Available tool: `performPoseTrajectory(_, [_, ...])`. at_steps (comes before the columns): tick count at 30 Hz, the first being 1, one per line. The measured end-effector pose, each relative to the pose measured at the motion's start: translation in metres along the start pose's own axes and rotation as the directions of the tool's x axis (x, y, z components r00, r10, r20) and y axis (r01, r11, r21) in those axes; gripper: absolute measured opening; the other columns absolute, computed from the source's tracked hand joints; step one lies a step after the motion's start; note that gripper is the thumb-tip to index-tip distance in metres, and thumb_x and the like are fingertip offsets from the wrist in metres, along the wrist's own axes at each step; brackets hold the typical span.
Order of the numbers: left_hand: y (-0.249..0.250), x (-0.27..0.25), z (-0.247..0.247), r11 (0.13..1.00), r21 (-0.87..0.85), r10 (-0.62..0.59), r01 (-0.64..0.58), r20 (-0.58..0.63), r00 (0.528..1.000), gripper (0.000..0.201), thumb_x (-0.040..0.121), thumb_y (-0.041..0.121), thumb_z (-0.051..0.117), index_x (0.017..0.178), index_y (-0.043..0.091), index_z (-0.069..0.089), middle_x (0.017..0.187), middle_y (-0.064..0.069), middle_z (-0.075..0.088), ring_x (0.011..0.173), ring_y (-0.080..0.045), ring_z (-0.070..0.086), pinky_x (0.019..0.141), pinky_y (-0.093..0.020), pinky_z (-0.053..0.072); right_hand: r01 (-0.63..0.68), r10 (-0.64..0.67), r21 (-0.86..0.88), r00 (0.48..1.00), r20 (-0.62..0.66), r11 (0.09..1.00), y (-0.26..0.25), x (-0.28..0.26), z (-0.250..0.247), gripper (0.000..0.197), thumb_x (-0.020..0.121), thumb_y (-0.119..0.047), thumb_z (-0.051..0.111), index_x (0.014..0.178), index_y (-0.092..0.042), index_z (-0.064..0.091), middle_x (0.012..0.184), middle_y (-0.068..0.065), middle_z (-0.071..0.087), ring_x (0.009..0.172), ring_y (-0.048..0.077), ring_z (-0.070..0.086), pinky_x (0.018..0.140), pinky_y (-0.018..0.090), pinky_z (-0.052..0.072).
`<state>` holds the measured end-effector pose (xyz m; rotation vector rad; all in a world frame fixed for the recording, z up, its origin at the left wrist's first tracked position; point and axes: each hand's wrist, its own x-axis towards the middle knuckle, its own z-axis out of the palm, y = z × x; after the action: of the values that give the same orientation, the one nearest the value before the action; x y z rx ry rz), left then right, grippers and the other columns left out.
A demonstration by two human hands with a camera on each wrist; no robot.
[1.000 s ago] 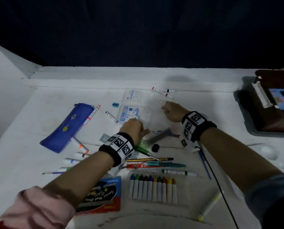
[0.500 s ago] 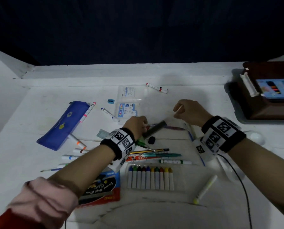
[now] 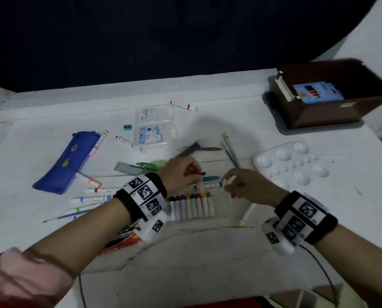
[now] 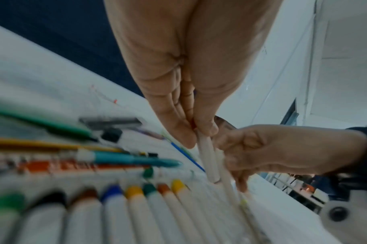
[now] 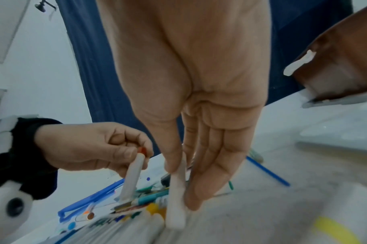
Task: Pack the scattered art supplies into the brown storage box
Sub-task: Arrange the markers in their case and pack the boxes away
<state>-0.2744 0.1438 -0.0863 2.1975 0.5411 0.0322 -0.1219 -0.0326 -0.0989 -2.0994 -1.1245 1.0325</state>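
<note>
Nearest, the left hand (image 3: 181,174) pinched a red-tipped crayon (image 5: 133,176) upright by its top, beside the right hand (image 3: 245,185), whose thumb and fingers gripped a white crayon (image 5: 176,203) over the crayon row (image 3: 191,206). Farther off, well apart at the table's back right, sat the brown storage box (image 3: 332,112).

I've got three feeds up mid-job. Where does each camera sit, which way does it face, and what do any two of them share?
Head: worn on the head, looks forward and down at the table; shows both forearms and wristbands, with the brown box far right.
Left wrist: looks along the left hand to its fingers pinching a red-tipped crayon.
Right wrist: looks along the right hand pinching a white crayon; the left hand shows at its left.
Shared: both wrist views show the red-tipped crayon and the crayon row.
</note>
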Motion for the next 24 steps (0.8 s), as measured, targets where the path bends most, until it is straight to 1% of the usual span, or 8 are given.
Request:
performPoseTrajectory(2, [0.004,-0.006,0.020,0.997,-0.064,-0.045,0.052,0.109,0.993,0.019,0.081,0.020,0.070,0.096,0.014,0.061,0.090,-0.002,0.066,0.085,-0.017,0.064,0.080,-0.031,0.054,-0.018,0.020,0.044,0.999,-0.034,0.999,0.001,-0.001,0.009,0.016,0.086,-0.024,0.067,0.099,-0.016,0.061,0.079,0.004,0.069,0.066,0.014,0.068,0.071,0.033,0.058])
performPoseTrajectory(4, [0.006,-0.007,0.036,0.997,-0.040,-0.058,0.065,0.159,0.986,0.023,0.081,0.025,0.070,0.098,0.016,0.058,0.090,-0.002,0.066,0.084,-0.019,0.064,0.078,-0.032,0.053,-0.027,0.031,0.067,0.998,-0.061,0.997,0.000,-0.002,0.015,0.018,0.084,-0.023,0.069,0.097,-0.013,0.061,0.080,0.006,0.069,0.065,0.015,0.068,0.071,0.034,0.059])
performPoseTrajectory(9, [0.004,-0.005,0.057,0.993,0.119,-0.024,0.013,0.087,0.996,0.025,0.084,0.030,0.067,0.098,0.012,0.058,0.087,-0.003,0.060,0.074,-0.014,0.054,0.066,-0.022,0.041,-0.018,0.009,-0.087,0.995,-0.102,0.996,0.000,-0.001,0.024,0.021,0.085,-0.031,0.066,0.102,-0.021,0.057,0.080,0.003,0.068,0.075,0.016,0.066,0.070,0.029,0.052])
performPoseTrajectory(11, [0.004,-0.004,0.060,0.983,0.184,0.013,-0.025,0.064,0.998,0.027,0.083,0.033,0.067,0.097,0.011,0.060,0.088,-0.005,0.060,0.074,-0.013,0.050,0.065,-0.021,0.035,-0.020,0.006,-0.124,0.993,-0.117,0.992,0.000,-0.002,0.025,0.022,0.085,-0.031,0.066,0.102,-0.019,0.058,0.082,0.002,0.065,0.077,0.017,0.062,0.065,0.021,0.047])
performPoseTrajectory(14, [0.000,-0.005,0.061,0.975,0.216,0.037,-0.046,0.045,0.998,0.033,0.079,0.038,0.070,0.096,0.010,0.063,0.086,0.002,0.051,0.076,-0.010,0.046,0.067,-0.020,0.033,0.014,-0.035,-0.205,0.994,-0.100,0.979,0.000,-0.002,0.025,0.027,0.087,-0.033,0.064,0.108,-0.017,0.062,0.091,0.000,0.062,0.080,0.011,0.056,0.061,0.012,0.039])
performPoseTrajectory(17, [-0.005,-0.010,0.064,0.980,0.194,0.047,-0.055,0.044,0.998,0.044,0.074,0.043,0.074,0.104,0.014,0.060,0.092,0.005,0.049,0.077,-0.008,0.047,0.065,-0.018,0.037,0.069,-0.083,-0.276,0.996,-0.039,0.959,0.002,-0.003,0.021,0.033,0.089,-0.033,0.061,0.118,-0.016,0.061,0.102,-0.001,0.061,0.085,0.007,0.052,0.072,0.014,0.038])
performPoseTrajectory(19, [-0.007,-0.014,0.067,0.979,0.198,0.045,-0.053,0.046,0.998,0.050,0.073,0.046,0.073,0.109,0.015,0.058,0.097,0.005,0.046,0.083,-0.009,0.047,0.071,-0.020,0.042,0.091,-0.090,-0.299,0.996,0.020,0.950,0.005,-0.004,0.019,0.041,0.086,-0.033,0.066,0.123,-0.017,0.058,0.101,-0.002,0.058,0.085,0.009,0.053,0.075,0.015,0.038])
performPoseTrajectory(24, [-0.006,-0.016,0.067,0.975,0.211,0.055,-0.072,0.083,0.995,0.049,0.075,0.034,0.074,0.116,0.013,0.057,0.103,0.001,0.044,0.090,-0.012,0.047,0.079,-0.024,0.043,0.087,-0.090,-0.278,0.996,0.002,0.957,0.008,-0.008,0.022,0.053,0.077,-0.032,0.075,0.124,-0.019,0.054,0.100,-0.003,0.053,0.084,0.015,0.058,0.077,0.023,0.047])
